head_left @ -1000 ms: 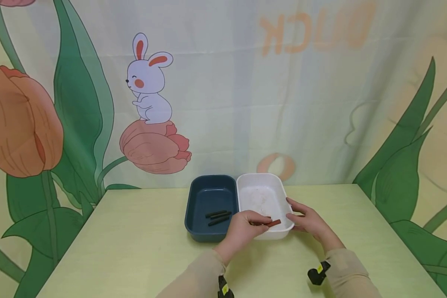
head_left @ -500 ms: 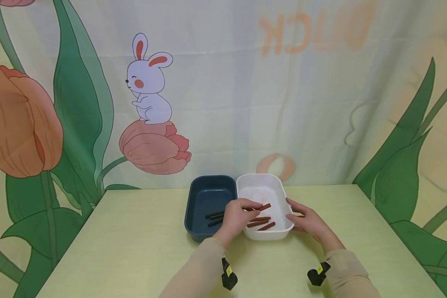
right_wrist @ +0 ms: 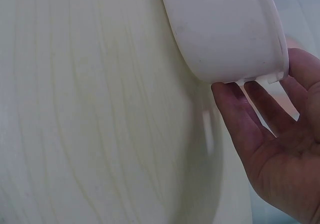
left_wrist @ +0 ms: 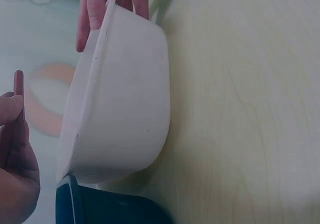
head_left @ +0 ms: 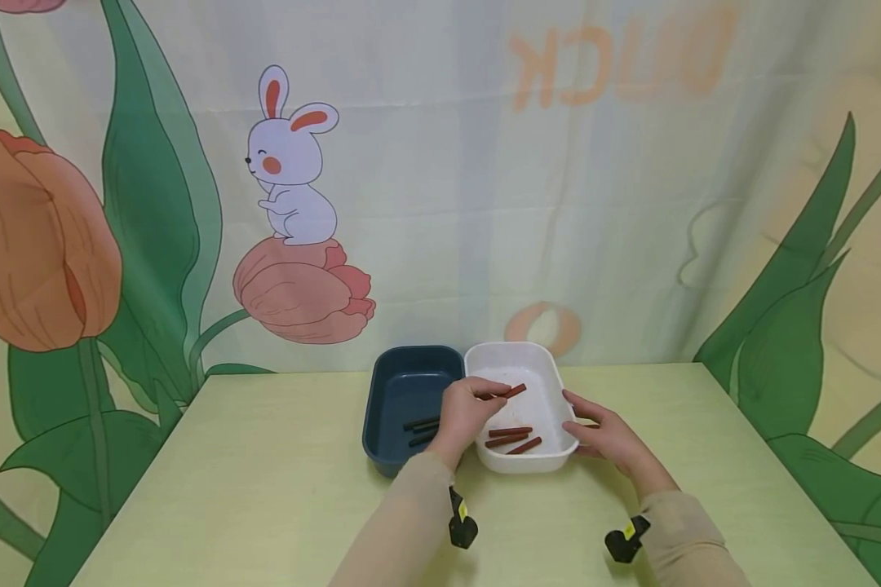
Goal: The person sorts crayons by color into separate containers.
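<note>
In the head view my left hand point(head_left: 464, 414) pinches a short reddish-brown stick point(head_left: 516, 391) between thumb and fingers over the white plastic bin point(head_left: 524, 464). The left wrist view shows that stick point(left_wrist: 19, 82) poking up past the thumb, beside the bin's rim. Several similar reddish sticks point(head_left: 510, 431) lie at the near end inside the bin. My right hand point(head_left: 608, 434) grips the bin's right side. In the right wrist view, its thumb is at the rim and its fingers press the outer wall.
A dark blue bin point(head_left: 413, 391) stands against the white one on the left. Several dark sticks point(head_left: 420, 425) lie in it, partly hidden by my left hand. Both bins are near the back of the pale yellow table point(head_left: 286, 489), before a printed curtain point(head_left: 426, 163).
My left hand has moved away from the near end of the white bin toward its middle, with one stick still pinched. Several reddish sticks now show in the bin. The right hand has stayed put.
</note>
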{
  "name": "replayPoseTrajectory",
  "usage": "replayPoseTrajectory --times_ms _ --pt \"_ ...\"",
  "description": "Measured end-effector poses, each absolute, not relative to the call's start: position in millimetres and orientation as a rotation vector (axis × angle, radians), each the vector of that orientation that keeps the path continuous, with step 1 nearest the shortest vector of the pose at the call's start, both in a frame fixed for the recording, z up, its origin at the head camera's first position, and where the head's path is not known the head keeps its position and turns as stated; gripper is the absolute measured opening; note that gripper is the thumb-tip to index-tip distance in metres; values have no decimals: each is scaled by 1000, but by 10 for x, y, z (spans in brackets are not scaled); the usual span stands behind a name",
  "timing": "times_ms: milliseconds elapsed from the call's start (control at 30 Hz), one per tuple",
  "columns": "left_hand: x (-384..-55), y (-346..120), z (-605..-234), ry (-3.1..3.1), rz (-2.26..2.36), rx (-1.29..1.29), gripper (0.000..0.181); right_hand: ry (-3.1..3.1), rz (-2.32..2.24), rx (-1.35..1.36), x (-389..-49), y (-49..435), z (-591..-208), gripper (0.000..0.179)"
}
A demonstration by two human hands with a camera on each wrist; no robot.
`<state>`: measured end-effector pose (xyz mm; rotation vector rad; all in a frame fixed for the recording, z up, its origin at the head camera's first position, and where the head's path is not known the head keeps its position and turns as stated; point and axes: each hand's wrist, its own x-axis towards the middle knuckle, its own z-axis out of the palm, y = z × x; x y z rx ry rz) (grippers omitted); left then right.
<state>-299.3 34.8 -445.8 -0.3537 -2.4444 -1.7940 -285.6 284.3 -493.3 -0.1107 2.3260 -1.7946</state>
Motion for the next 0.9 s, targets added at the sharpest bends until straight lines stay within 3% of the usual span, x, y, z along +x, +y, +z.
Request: replayPoseTrajectory --times_ms 667,900 --pt "-3160 399 -4372 -2337 -1718 -344 14 2342 -1777 -81 -2879 2841 -4948 61" --pt "-3160 398 -4410 -2306 -1683 -375 25 2335 -1783 -82 -2886 2851 -4963 61"
